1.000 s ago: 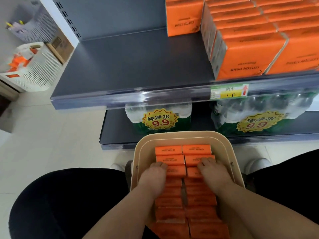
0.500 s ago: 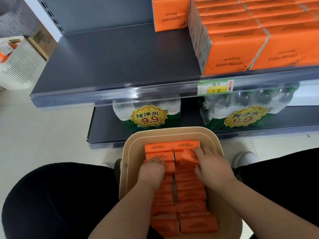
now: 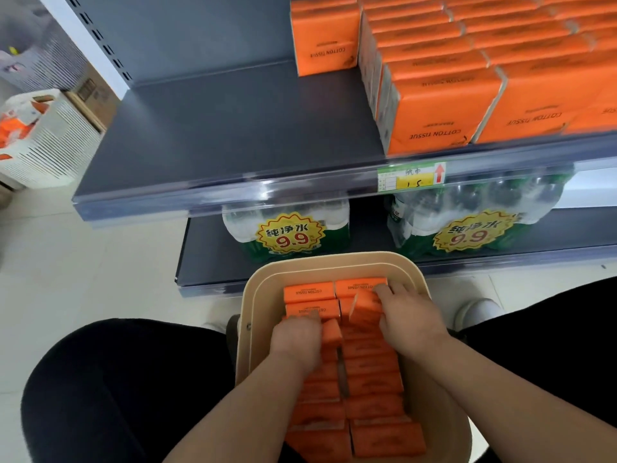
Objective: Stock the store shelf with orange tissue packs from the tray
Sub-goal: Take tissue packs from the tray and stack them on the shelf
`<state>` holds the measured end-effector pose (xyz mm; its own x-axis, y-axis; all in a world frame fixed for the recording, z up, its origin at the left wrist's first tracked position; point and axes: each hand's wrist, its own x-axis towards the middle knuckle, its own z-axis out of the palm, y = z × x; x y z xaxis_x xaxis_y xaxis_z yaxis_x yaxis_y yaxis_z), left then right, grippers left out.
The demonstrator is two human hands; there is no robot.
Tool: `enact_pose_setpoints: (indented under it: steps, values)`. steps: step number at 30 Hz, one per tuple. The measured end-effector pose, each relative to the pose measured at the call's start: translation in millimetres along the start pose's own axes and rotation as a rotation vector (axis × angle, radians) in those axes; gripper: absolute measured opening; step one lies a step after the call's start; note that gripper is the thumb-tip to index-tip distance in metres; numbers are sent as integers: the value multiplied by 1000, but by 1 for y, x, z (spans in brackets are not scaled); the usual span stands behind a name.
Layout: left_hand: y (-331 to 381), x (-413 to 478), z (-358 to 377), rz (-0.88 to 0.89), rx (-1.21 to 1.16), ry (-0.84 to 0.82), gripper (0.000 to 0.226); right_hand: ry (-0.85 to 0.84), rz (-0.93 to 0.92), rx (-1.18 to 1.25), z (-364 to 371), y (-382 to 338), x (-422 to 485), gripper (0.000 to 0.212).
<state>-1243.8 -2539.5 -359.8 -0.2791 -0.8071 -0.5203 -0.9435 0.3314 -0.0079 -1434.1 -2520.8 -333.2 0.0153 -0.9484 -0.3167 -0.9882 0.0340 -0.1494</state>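
Whereas both lay flat a second ago, right hand [image 3: 405, 317] now pinches an orange pack [image 3: 365, 309] tipped up in the tray [image 3: 334, 260], left hand [image 3: 295, 342] grips a second pack [image 3: 332, 332]; lift to shelf [image 3: 233, 128] looks next

bare forearms [image 3: 240, 419], black trousers [image 3: 110, 396], white rounded shoe tips [image 3: 475, 312]

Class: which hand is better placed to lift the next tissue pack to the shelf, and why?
Probably right: the right hand pinches a tissue pack tilted up from its row; the left hand grips one lower.
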Motion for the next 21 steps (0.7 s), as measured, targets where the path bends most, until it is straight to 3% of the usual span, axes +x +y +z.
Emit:
enact_pose_setpoints:
  steps: [4, 7, 13, 17, 21]
  values:
    - [-5, -24, -26, -67, -117, 79, 44, 57, -90, -46, -20, -12, -13, 48]
    - [-9, -44, -51, -56, -152, 186, 33, 156, -139, -68, -47, -19, -28, 50]
    - [-24, -83, -134, -24, -270, 515, 21, 464, -175, -71, -127, -25, -54, 55]
    - [-34, -102, -207, -60, -279, 731, 32, 659, -192, -38, -188, -31, -64, 52]
    - [-47, -99, -265, -74, -303, 762, 32, 670, -236, -39, -232, -36, -52, 49]
